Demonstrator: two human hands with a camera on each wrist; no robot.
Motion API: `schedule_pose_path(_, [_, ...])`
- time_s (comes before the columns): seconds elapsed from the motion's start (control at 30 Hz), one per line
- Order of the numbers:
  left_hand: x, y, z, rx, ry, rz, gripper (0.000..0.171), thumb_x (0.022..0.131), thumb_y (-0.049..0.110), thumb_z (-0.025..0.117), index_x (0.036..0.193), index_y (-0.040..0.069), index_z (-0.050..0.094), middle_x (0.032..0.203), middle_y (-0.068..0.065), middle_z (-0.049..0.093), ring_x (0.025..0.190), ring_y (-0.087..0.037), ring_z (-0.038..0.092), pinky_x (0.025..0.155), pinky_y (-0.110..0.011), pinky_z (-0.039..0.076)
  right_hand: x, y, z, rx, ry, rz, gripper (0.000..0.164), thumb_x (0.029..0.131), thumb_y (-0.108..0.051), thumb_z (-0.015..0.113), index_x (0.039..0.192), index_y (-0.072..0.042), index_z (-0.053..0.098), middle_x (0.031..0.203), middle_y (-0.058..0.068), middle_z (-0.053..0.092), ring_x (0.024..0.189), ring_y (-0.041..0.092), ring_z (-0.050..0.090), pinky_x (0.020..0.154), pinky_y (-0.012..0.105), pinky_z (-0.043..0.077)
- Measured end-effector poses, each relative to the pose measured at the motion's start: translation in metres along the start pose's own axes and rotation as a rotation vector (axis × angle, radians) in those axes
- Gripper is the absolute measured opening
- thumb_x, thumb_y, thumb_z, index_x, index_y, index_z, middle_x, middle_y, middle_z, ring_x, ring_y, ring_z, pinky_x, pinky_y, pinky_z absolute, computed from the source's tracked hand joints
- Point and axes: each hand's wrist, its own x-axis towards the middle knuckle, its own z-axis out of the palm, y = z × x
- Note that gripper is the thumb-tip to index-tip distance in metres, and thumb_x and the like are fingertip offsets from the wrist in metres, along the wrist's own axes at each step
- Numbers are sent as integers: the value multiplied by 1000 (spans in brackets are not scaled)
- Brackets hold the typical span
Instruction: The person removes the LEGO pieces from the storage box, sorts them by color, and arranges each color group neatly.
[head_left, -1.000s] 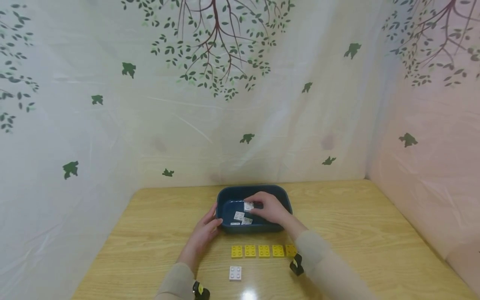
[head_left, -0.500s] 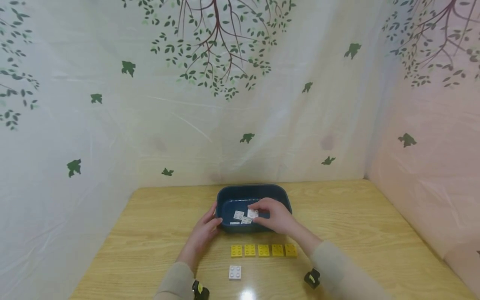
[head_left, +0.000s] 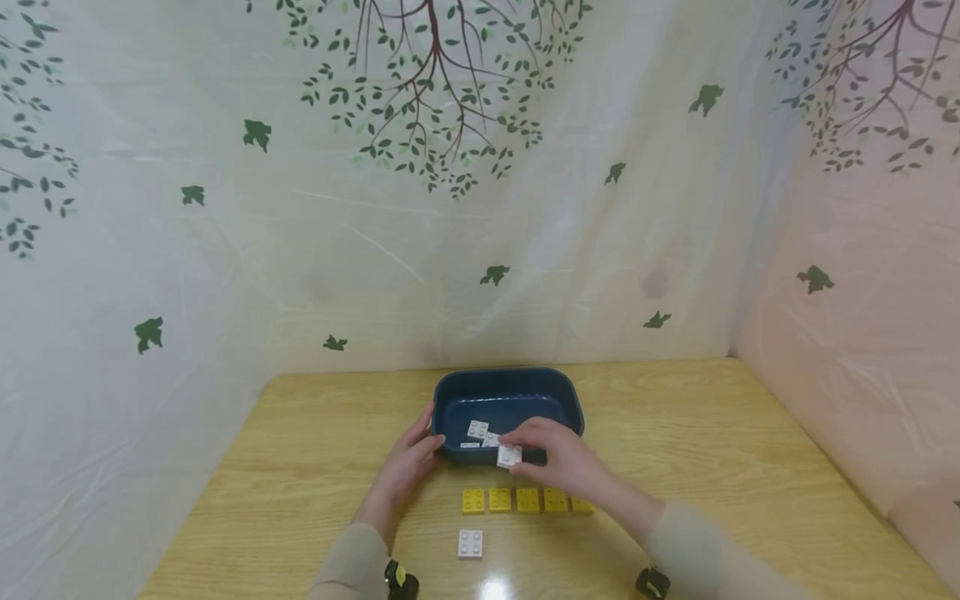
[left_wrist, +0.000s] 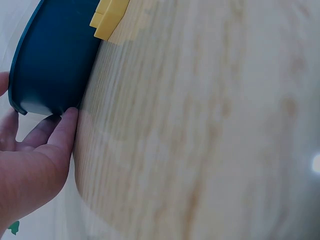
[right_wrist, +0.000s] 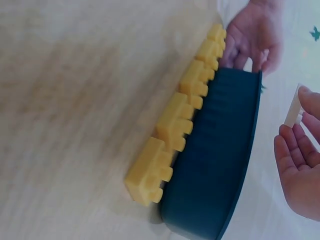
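And here's the right hand [head_left: 558, 460] out over the front rim of the blue bin [head_left: 510, 382], a small white brick [head_left: 508, 456] pinched between thumb and fingers! That brick rides nearly level, studs facing up, and its top looks close to square, so there's no clear long axis across it; from the right wrist it shows almost edge-on, a thin slab. Over at the bin's left end, the left hand [head_left: 408, 462] has its thumb at the front corner and fingers spread along the end wall, bracing rather than clenching. The bin sits upright, long axis running left to right, with loose white bricks [head_left: 477, 429] at its front left, one partly hidden by the near wall. Just in front, five yellow bricks [head_left: 527, 500] line up studs up, their row parallel to the bin, the rightmost partly covered by the right arm. Nearer still, a lone white brick [head_left: 470, 544] lies studs up on the wooden table [head_left: 292, 475], squared to that row.
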Motion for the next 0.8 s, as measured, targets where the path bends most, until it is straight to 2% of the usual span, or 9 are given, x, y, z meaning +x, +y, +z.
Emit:
schedule_pose_path(0.43, [0,0,1,-13,0,-2,64,99,7,53,157,22,30,162,-19,18,145,-40,25,112,-57,28,-28,-9,24,-26,-112,-60,33,80,-17,83,111,-12,74,105,-9,67,95,6,59,85,27,52])
schedule_pose_path(0.6, [2,1,0,-11,-6,0,64,99,7,53,157,21,29,162,-19,18,144,-39,26,112,-56,28,-34,-8,34,7,-145,-80,31,80,-17,82,110,-14,74,108,-8,67,97,6,61,86,27,52])
schedule_pose_path(0.8, [3,0,-2,4,-6,0,64,99,8,53,157,22,30,162,-17,18,144,-38,26,112,-56,29,-38,-8,42,54,-207,-6,32,82,-20,80,113,-20,74,105,-16,63,94,1,57,87,27,51])
